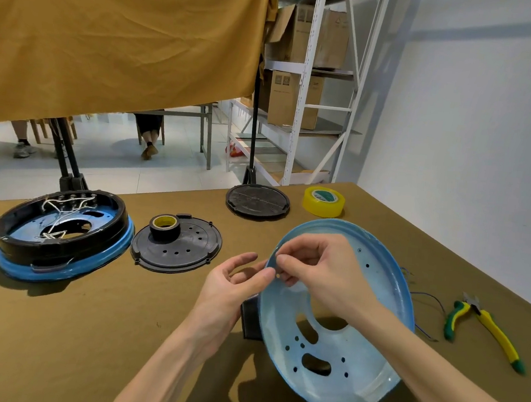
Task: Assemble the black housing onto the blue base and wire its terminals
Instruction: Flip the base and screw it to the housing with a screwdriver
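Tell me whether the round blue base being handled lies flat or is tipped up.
Tipped up: the round blue base stands on its lower edge, its inner face towards the camera, both hands at its upper-left rim.

Workshop storeroom: shelving (305,75), cardboard boxes (293,28), pliers (485,329).

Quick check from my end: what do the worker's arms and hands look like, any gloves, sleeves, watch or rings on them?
Both are bare. The left hand and the right hand wear no gloves, and I see no rings. Both forearms are uncovered as far as the bottom edge of the picture, with no sleeve, watch or wristband in view. Nails look short and plain.
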Tool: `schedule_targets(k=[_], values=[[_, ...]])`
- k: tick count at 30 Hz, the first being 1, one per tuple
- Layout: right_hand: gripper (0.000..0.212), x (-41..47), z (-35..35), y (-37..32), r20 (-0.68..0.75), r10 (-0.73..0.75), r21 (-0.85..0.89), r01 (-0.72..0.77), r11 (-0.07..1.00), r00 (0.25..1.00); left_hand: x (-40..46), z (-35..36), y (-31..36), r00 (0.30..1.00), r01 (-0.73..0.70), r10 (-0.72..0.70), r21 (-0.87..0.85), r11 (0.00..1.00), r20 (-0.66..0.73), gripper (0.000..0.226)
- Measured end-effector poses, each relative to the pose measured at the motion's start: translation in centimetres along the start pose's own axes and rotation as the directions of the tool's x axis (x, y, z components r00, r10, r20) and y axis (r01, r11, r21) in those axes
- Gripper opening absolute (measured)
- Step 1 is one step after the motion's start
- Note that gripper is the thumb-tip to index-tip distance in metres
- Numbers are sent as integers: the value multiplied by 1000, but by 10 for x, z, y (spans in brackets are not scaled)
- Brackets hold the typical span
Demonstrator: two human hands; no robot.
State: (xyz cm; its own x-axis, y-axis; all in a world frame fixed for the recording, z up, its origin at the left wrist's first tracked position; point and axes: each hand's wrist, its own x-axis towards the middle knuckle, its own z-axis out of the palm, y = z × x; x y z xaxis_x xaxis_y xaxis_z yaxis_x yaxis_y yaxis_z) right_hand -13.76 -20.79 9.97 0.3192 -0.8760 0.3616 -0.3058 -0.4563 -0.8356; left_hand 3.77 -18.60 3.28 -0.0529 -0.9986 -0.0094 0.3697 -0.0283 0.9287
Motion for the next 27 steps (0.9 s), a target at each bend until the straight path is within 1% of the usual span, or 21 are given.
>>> schedule_targets(k=[2, 3, 5, 8, 9, 12, 14, 16, 17, 18, 20, 21, 22, 23, 25, 27], values=[[8, 0, -3, 1, -32, 12, 28, -12, 1000, 999, 0, -1, 0, 1000, 9, -10, -12, 1000, -17, 71], [9, 0, -4, 2, -18, 41, 56, -40, 998, 999, 0, -2, 0, 1000, 14, -14, -11, 1000, -22, 71], [11, 3, -5, 1, 27, 135, 143, -137, 980, 991, 1, -3, -1, 1000, 21, -21, -6, 1000, -20, 71], [15, 14, -11, 1, 24, 274, 299, -268, 916, 961, 1, -3, -2, 999, 34, -34, -11, 999, 10, 69], [15, 16, -13, 1, 39, 290, 315, -287, 905, 956, 1, -3, -3, 999, 39, -38, -14, 999, 19, 69], [13, 15, -10, 4, 109, 287, 264, -306, 915, 952, 1, -6, -4, 998, 45, -44, -21, 999, 40, 74], [16, 16, -10, 7, 92, 311, 286, -324, 902, 946, 1, -6, -5, 998, 45, -45, -8, 999, 49, 77], [21, 17, -13, 8, 57, 343, 351, -340, 873, 938, 1, -5, -5, 997, 57, -56, -8, 998, 50, 83], [20, 17, -13, 9, 61, 324, 349, -324, 879, 944, 2, -5, -6, 997, 63, -63, -13, 998, 49, 85], [17, 15, -13, 9, 74, 274, 307, -283, 909, 959, 3, -6, -7, 996, 70, -69, -20, 997, 48, 84], [12, 7, -6, 12, 94, 122, 148, -135, 980, 988, 4, -8, -9, 995, 87, -85, -41, 995, 53, 76], [12, 3, -2, 14, 92, 55, 78, -62, 995, 994, 5, -9, -9, 994, 96, -94, -45, 994, 54, 71], [12, 2, 1, 16, 75, 22, 45, -25, 999, 997, 5, -10, -10, 993, 105, -102, -44, 994, 50, 69], [12, 3, 1, 18, 47, 25, 59, -28, 998, 999, 5, -11, -11, 993, 111, -110, -38, 993, 45, 69], [13, 7, -1, 21, 5, 99, 161, -98, 982, 995, 5, -10, -12, 993, 117, -116, -12, 993, 31, 71], [11, 14, -2, 24, 24, 193, 232, -193, 953, 981, 6, -9, -15, 991, 132, -132, 7, 991, 10, 71]])
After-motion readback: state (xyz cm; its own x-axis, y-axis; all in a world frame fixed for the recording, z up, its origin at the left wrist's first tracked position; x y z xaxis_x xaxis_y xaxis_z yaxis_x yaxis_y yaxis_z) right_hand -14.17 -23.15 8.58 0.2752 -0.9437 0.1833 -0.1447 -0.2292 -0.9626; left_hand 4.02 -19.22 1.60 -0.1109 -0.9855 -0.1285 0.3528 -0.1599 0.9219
